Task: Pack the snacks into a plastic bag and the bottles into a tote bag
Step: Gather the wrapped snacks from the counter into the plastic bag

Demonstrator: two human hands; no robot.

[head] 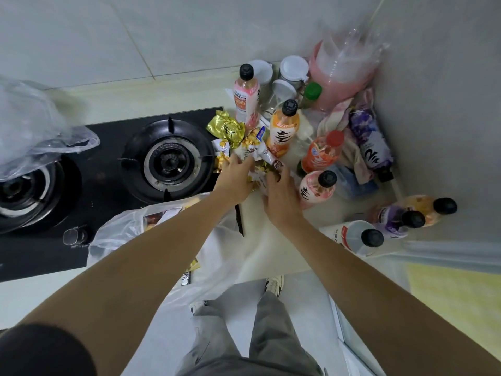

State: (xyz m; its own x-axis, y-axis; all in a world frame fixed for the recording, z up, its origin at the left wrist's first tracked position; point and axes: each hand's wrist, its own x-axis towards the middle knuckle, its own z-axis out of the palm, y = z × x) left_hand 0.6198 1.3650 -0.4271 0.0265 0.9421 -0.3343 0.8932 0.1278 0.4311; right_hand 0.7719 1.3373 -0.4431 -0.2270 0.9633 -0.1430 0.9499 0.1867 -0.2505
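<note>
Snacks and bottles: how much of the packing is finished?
Partly done. The plastic bag by the stove already holds some packets. Both hands, left hand and right hand, are gathering the snack pile on the counter. More snacks remain, like the gold packet. No bottle looks packed: the orange bottle and pink bottle stand out, and no tote bag is clearly visible.

Both arms outstretched; left grip (pixel 235 177), right grip (pixel 280 196) close together.

Orange bottle (pixel 282 131) label: large stylised black character, small print unreadable.
Purple bottle (pixel 372 146) label: similar white character.
Snack packets (pixel 254 150): print illegible.
</note>
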